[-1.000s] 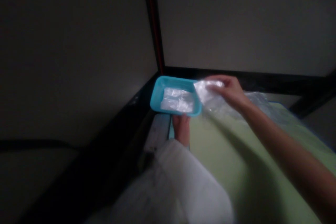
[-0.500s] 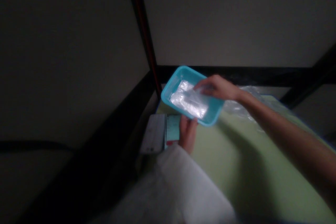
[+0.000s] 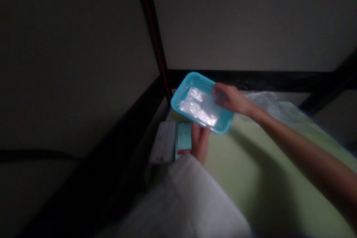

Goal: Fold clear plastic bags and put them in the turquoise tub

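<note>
A turquoise plastic tray [image 3: 181, 93] is held up, tilted, above the green tabletop [image 3: 251, 167]. My left hand [image 3: 200, 142], in a white sleeve, grips its near edge from below. Clear crinkled plastic bags [image 3: 199, 106] lie inside the tray. My right hand [image 3: 230, 98] reaches over the tray's right side, fingers curled down onto the bags; whether they pinch one is unclear.
A pile of clear plastic [image 3: 267, 106] lies on the table behind my right arm. A white flat box [image 3: 163, 147] and a pale blue card [image 3: 184, 139] lie at the table's left edge. Black frame bars [image 3: 251, 78] and a dark post [image 3: 152, 29] border the table.
My right hand carried a clear bag from the right into the tray and now rests on the bags. The tray rose and tilted; the view shifted right.
</note>
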A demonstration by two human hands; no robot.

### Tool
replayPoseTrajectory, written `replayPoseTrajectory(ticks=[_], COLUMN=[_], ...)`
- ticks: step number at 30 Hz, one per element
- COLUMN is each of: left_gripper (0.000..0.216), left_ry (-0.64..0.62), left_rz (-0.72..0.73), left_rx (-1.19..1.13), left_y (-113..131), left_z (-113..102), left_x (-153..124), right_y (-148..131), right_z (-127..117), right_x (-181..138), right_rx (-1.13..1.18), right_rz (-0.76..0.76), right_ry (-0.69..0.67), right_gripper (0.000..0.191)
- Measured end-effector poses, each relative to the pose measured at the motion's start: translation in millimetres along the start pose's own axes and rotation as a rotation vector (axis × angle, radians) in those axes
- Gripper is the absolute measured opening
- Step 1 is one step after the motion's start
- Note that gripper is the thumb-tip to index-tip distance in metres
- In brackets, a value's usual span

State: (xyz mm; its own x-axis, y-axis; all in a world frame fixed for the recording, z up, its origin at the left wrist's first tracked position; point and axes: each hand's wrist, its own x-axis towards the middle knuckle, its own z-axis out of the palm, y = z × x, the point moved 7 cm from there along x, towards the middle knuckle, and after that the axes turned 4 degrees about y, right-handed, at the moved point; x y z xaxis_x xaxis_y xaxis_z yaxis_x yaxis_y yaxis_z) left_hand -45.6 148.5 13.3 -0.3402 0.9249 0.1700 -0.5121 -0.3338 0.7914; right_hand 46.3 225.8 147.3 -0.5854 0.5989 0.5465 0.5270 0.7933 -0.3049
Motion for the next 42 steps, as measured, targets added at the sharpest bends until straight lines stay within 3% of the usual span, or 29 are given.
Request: replayPoseTrajectory(ticks=[5, 11, 19, 24, 30, 42], left_gripper=[0.035, 0.031, 0.031, 0.028, 0.025, 0.029], left_ry=[0.011, 0.031, 0.047, 0.049, 0.050, 0.041], left_rz=[0.016, 0.050, 0.068, 0.084, 0.083, 0.083], left_rx=[-0.013, -0.027, -0.039, -0.036, -0.028, -0.033], left_y=[1, 2, -8, -10, -8, -8], left_z=[0, -1, -8, -10, -8, -6], left_x=[1, 2, 7, 9, 9, 8], right_y=[-2, -9, -32, -35, -20, 11], right_z=[-1, -3, 32, 50, 62, 68], right_x=[0, 7, 15, 17, 15, 10], right_rx=[-0.083, -0.338, -0.660, -0.663, -0.619, -0.474], right_rz=[0.037, 0.125, 0.205, 0.269, 0.327, 0.326], right_ry=[-0.004, -0.085, -0.289, -0.295, -0.319, -0.336], right_gripper=[0.037, 0.051, 0.040, 0.036, 0.035, 0.037])
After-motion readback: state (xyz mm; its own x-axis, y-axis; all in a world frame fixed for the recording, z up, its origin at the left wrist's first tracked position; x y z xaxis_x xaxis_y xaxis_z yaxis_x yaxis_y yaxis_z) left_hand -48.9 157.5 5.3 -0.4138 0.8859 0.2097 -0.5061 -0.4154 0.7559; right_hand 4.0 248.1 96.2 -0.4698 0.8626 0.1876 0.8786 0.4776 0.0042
